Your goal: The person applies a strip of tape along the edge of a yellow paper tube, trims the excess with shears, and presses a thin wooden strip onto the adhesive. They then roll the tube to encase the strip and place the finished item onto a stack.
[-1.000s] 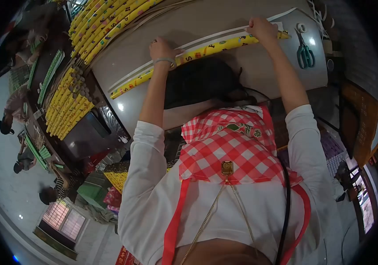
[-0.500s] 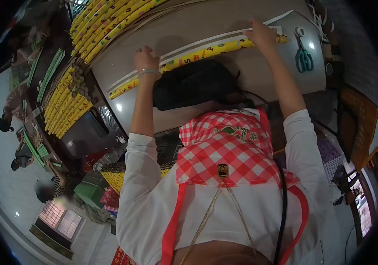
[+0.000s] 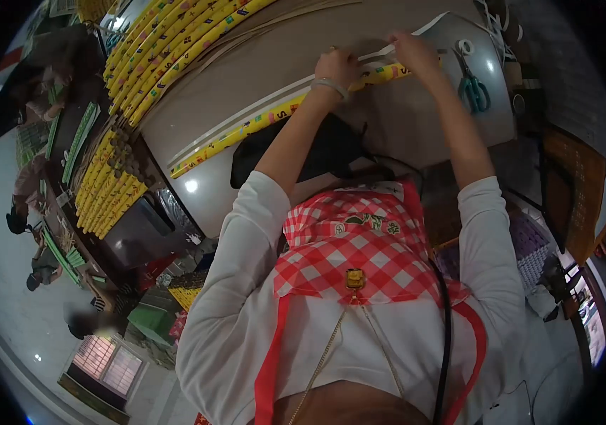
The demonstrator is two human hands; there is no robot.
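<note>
A long yellow tube [image 3: 260, 120] printed with colourful letters and shapes lies slantwise across the table. Along its far side runs a narrow white strip [image 3: 246, 112], its right part lifted and curving off past my hands. My left hand [image 3: 336, 69], fingers curled, is closed at the strip over the tube's right half; its fingertips are partly hidden. To its right my right hand [image 3: 416, 53] pinches the same strip between thumb and fingers. Just in front of the tube rests a black pouch-like object [image 3: 331, 145], partly behind my left forearm.
Teal-handled scissors [image 3: 473, 92] and a white tape roll [image 3: 465, 47] lie at the table's right. Many yellow tubes [image 3: 168, 49] are stacked at the back left, with another bundle [image 3: 108, 188] below. Other people work at a table on the far left.
My left hand has moved right along the tube, close to my right hand. The strip between them is now raised and bent. My right hand has shifted slightly left.
</note>
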